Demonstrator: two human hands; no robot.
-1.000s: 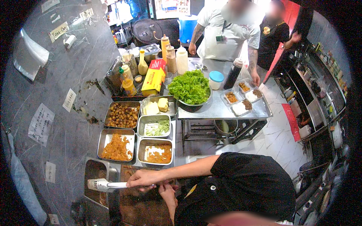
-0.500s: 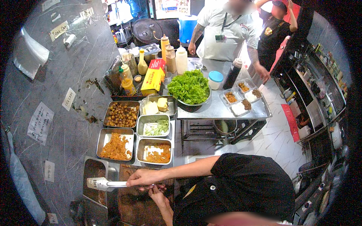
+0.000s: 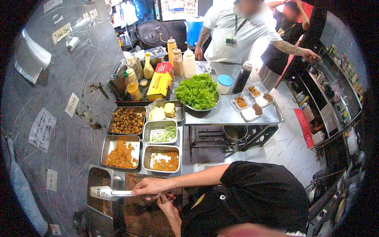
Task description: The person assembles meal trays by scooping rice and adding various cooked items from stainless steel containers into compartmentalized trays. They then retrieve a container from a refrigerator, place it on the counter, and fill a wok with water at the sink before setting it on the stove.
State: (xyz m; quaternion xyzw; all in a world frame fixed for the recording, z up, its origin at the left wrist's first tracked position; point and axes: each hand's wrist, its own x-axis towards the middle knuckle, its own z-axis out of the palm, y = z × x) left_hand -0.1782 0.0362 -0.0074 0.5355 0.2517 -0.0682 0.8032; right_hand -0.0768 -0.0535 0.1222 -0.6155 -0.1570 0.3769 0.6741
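Observation:
My right hand (image 3: pixel 149 186) is closed round the handle of metal tongs (image 3: pixel 118 193). The tongs' slotted head is over a metal pan (image 3: pixel 99 173) that has some brown food at its bottom. Just below the right wrist is my left hand (image 3: pixel 167 204), its fingers curled; what they hold, if anything, I cannot make out. Both hands are above a dark brown board (image 3: pixel 142 221). Past the right hand are two metal trays of orange food, one tray (image 3: pixel 103 152) on the left and another tray (image 3: pixel 180 160) on the right.
Trays of small brown potatoes (image 3: pixel 126 120), shredded green vegetable (image 3: pixel 164 136) and yellow blocks (image 3: pixel 158 113) lie farther back. A bowl of lettuce (image 3: pixel 199 91), sauce bottles (image 3: pixel 177 63) and filled clear containers (image 3: pixel 250 113) stand beyond. A person in white (image 3: pixel 233 39) stands behind the steel table (image 3: pixel 221 114).
The person in white has raised an arm and stretched it to the right. The person behind has shifted slightly. My hands and the tongs have stayed almost in place.

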